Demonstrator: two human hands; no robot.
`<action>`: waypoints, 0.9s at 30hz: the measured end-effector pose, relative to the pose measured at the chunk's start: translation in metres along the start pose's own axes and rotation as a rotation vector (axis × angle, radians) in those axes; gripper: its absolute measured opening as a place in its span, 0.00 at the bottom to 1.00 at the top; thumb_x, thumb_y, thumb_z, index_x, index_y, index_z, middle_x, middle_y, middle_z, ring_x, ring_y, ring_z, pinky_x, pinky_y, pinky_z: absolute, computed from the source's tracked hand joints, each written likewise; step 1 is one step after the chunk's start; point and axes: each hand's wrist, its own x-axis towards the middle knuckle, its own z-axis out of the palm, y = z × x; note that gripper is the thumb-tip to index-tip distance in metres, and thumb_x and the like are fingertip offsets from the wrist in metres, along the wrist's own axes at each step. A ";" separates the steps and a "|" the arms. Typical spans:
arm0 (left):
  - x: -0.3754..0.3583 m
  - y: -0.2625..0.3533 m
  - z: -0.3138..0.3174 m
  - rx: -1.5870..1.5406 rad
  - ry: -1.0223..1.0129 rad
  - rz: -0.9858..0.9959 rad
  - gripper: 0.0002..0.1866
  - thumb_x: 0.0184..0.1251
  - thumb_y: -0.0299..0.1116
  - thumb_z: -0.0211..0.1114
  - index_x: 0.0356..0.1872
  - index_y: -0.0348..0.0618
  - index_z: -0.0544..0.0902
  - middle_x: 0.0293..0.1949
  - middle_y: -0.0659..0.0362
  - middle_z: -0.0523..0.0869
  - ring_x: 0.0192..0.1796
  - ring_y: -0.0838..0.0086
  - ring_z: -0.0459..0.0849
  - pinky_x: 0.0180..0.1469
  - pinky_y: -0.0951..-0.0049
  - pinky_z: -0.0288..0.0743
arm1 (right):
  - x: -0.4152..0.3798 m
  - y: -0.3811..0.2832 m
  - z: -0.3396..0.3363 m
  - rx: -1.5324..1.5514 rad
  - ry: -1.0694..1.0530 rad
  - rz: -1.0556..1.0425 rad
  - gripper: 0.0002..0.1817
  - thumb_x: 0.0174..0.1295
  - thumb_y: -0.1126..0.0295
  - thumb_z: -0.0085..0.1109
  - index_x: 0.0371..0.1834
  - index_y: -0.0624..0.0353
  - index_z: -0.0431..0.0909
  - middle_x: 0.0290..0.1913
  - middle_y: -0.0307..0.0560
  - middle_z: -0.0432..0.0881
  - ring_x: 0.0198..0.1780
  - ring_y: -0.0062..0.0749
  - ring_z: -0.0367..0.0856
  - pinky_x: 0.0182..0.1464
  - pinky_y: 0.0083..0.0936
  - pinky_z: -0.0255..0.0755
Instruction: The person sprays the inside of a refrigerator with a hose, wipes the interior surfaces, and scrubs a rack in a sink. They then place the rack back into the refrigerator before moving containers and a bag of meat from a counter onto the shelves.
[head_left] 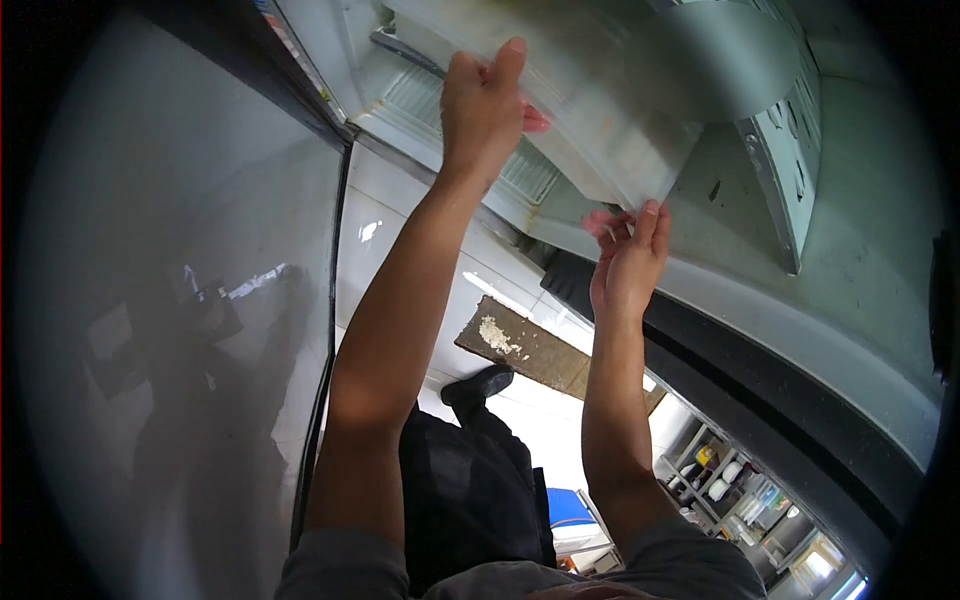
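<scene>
Near the top centre of the frame, the left hand [483, 108] grips the edge of a translucent plastic panel [590, 110] — fingers curled over its near edge, with fingertips showing pink through the material. The right hand [628, 262] sits lower and a little to the right of centre, pinching the panel's lower corner between thumb and fingers. Both forearms rise from the bottom of the frame toward the panel, which is held tilted inside the open compartment of a pale green fridge [860, 200].

Behind the left hand, a ribbed white vent [420, 95] runs along the compartment's back. To the upper right, the fridge's inner wall [785, 150] carries a row of round holes. A dark door seal [740, 370] sweeps across the right half of the frame, from the centre down toward the lower right.

The left half of the frame is filled by a glossy grey door face [170, 330] with dim reflections. Below the arms, a white tiled floor [390, 240] shows, with a brown mat [530, 350] bearing a pale smear, and the person's black shoe [480, 385] just beside it. At the lower right, small shelves [730, 480] with bottles appear — too small to tell more.
</scene>
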 end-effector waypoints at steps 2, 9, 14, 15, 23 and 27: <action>0.008 -0.002 0.005 -0.114 0.020 0.010 0.21 0.63 0.45 0.62 0.30 0.36 0.66 0.20 0.57 0.72 0.18 0.68 0.80 0.24 0.71 0.80 | 0.012 0.007 0.008 0.250 0.008 -0.062 0.18 0.70 0.66 0.42 0.57 0.66 0.60 0.40 0.47 0.69 0.39 0.33 0.76 0.45 0.36 0.79; 0.026 0.012 0.019 -0.031 -0.047 0.019 0.28 0.61 0.44 0.64 0.47 0.27 0.67 0.38 0.48 0.74 0.41 0.66 0.81 0.46 0.71 0.79 | 0.104 0.004 0.046 0.433 0.111 -0.092 0.19 0.70 0.68 0.40 0.61 0.63 0.56 0.57 0.55 0.64 0.51 0.39 0.72 0.55 0.41 0.76; -0.045 -0.022 -0.028 0.086 -0.138 -0.005 0.20 0.67 0.40 0.58 0.47 0.32 0.68 0.44 0.52 0.74 0.43 0.69 0.81 0.47 0.72 0.78 | 0.155 -0.012 0.071 0.825 -0.022 0.119 0.23 0.69 0.69 0.42 0.66 0.59 0.54 0.67 0.53 0.56 0.60 0.48 0.67 0.57 0.49 0.72; -0.063 -0.033 -0.041 0.047 -0.119 -0.070 0.19 0.68 0.40 0.57 0.47 0.33 0.68 0.43 0.52 0.74 0.42 0.69 0.81 0.48 0.72 0.78 | 0.167 -0.011 0.073 0.832 -0.018 0.113 0.23 0.69 0.69 0.42 0.66 0.59 0.54 0.67 0.53 0.56 0.60 0.48 0.67 0.57 0.49 0.72; -0.177 -0.054 -0.133 0.118 0.055 -0.363 0.19 0.71 0.43 0.52 0.49 0.36 0.68 0.43 0.51 0.75 0.42 0.67 0.81 0.49 0.68 0.77 | 0.192 -0.012 0.087 0.825 -0.073 0.117 0.25 0.69 0.64 0.43 0.68 0.54 0.53 0.58 0.53 0.65 0.54 0.45 0.72 0.55 0.44 0.71; -0.215 -0.053 -0.144 0.181 0.098 -0.399 0.18 0.71 0.42 0.52 0.48 0.35 0.70 0.40 0.52 0.76 0.38 0.71 0.80 0.43 0.72 0.76 | 0.187 -0.014 0.085 0.599 -0.072 0.114 0.26 0.69 0.62 0.43 0.69 0.51 0.53 0.54 0.53 0.70 0.51 0.43 0.74 0.54 0.42 0.71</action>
